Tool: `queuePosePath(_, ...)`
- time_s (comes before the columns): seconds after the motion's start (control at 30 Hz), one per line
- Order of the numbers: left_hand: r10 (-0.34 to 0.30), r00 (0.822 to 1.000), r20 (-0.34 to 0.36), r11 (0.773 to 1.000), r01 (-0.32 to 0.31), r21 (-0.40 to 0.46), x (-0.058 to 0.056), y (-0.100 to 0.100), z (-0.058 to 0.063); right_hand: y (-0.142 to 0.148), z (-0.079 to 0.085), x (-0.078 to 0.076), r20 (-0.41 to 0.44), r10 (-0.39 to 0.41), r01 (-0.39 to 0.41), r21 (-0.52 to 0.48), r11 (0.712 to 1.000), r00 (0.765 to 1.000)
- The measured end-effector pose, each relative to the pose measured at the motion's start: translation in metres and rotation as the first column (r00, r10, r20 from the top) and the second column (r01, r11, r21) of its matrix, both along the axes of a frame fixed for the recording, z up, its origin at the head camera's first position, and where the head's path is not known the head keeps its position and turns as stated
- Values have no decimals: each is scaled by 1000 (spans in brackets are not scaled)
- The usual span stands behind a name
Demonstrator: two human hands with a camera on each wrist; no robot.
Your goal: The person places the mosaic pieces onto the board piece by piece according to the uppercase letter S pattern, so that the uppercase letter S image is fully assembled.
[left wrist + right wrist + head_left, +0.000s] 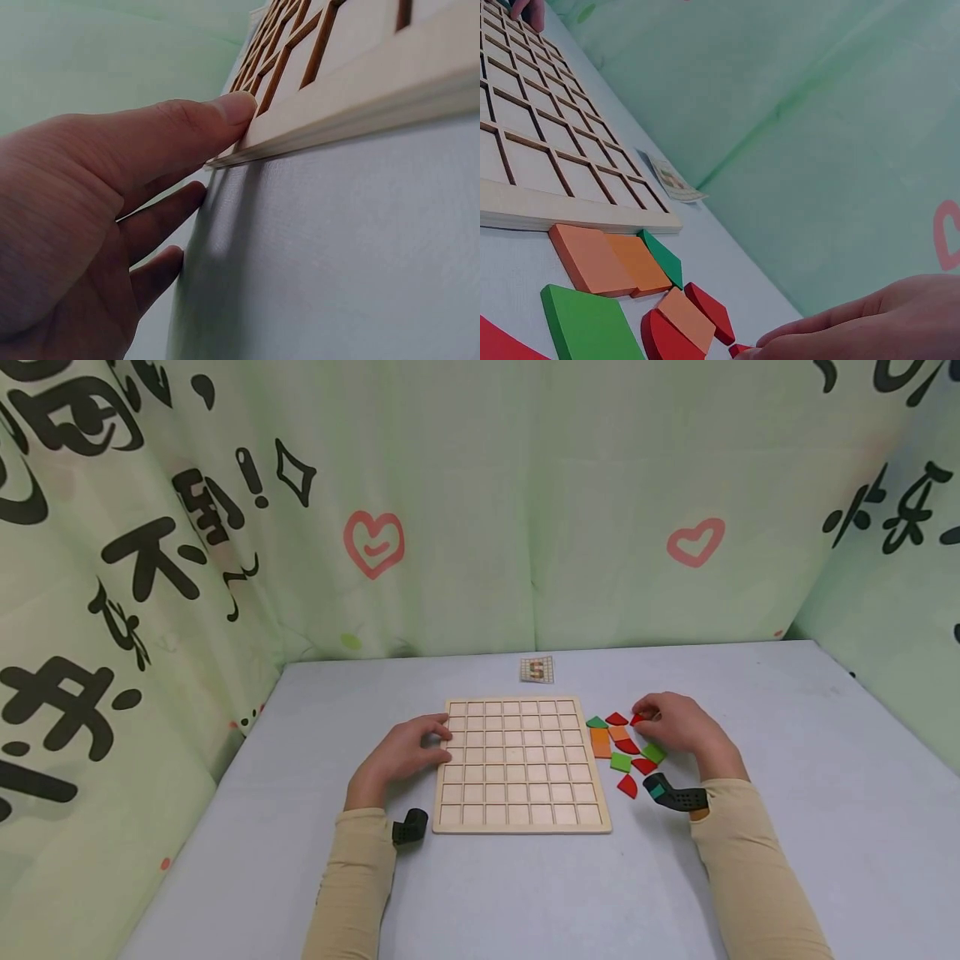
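A square wooden grid board (522,817) lies flat on the table between the hands. My left hand (405,748) rests at its left edge, with the thumb (180,127) against the rim and the other fingers extended. To the right of the board, my right hand (678,724) pinches a small red block (637,719) between thumb and fingertips. In the right wrist view only a bit of that red block (739,349) shows beside the fingers. Near this hand lie loose blocks: a light green square (654,753), an orange one (601,743) and several red pieces.
A small printed card (537,669) with a grid pattern lies beyond the board, near the table's back edge. Pale green curtains (465,460) with black writing and red hearts hang behind and at both sides. The white table (825,860) extends around the board.
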State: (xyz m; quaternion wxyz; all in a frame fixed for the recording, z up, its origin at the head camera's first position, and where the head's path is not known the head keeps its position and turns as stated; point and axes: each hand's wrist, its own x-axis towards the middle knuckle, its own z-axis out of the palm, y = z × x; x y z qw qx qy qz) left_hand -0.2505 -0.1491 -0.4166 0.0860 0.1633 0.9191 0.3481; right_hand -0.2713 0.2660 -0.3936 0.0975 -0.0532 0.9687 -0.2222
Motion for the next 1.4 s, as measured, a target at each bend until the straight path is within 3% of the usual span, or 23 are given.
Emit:
queuePosePath(0.33,5,1000,17,1000,-5,13,1,1,3,-1,-2,0,-13,-14,14,-3,1000,1000)
queuePosePath(0.63,5,1000,13,1000,-5,9,2,1,2,-11,6,0,-67,0,-2,-38,999,998)
queuePosePath(0.8,1,1000,11,1000,-1,-1,1,1,2,-35,14,2,-68,51,-58,-105,993,996)
queuePosePath(0.97,5,1000,19,1000,-5,1,0,1,3,-67,13,4,-82,155,-165,-125,978,984)
queuePosePath(1.17,10,1000,27,1000,-10,-1,-2,2,1,-100,9,4,-121,355,-362,-36,932,927)
queuePosePath(1.4,20,999,27,1000,-20,-7,-3,1,1,-121,9,-8,-144,397,-396,34,918,907)
